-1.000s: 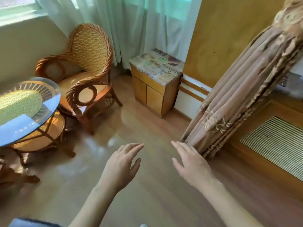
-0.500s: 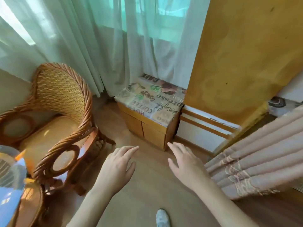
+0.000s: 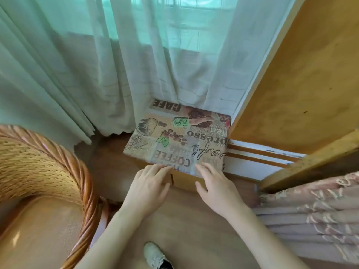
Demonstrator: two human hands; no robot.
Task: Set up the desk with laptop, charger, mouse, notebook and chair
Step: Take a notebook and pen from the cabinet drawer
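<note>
A small wooden cabinet (image 3: 185,178) stands against the window wall, its top covered by a coffee-print cloth (image 3: 180,138). My left hand (image 3: 148,188) and my right hand (image 3: 215,186) reach out side by side, fingers apart, fingertips at the near edge of the cloth. Both hands hold nothing. A woven rattan chair (image 3: 44,183) fills the lower left, close beside my left arm. No laptop, charger, mouse or notebook shows in this view.
Sheer green-white curtains (image 3: 116,61) hang behind the cabinet. A yellow-brown wooden panel (image 3: 295,78) rises on the right, with a folded beige patterned drape (image 3: 314,214) below it. My shoe (image 3: 157,255) stands on the wooden floor (image 3: 184,226).
The view has closed in on the cabinet, and the glass table has left the frame. Both hands have moved forward to the front edge of the cloth-covered top.
</note>
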